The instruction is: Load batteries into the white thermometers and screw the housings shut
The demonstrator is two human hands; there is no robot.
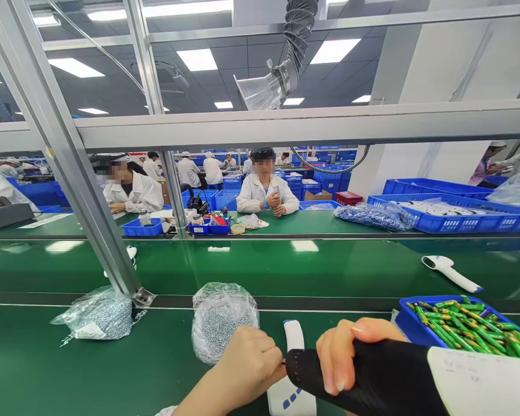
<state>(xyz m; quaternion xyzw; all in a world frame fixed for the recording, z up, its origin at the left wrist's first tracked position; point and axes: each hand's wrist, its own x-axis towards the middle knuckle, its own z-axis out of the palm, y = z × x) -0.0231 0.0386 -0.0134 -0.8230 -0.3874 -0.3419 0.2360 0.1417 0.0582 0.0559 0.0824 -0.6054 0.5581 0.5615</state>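
My right hand (344, 352) is wrapped around a black electric screwdriver (390, 375) with a white label, held nearly level and pointing left. My left hand (251, 361) is closed in front of the screwdriver's nose, where a thin reddish bit of something shows. What its fingers pinch is hidden. Beneath both hands lies a white handheld device (292, 404) with blue buttons, partly covered by the screwdriver. Just beyond my left hand sits an open clear plastic bag of small metal screws (225, 329).
A second bag of small metal parts (104, 315) lies left, by an aluminium post (91, 190). At right stands a blue tray (405, 323) of green batteries (463, 323). Another white device (453, 271) rests on the green belt (242, 266). A person (266, 190) sits across.
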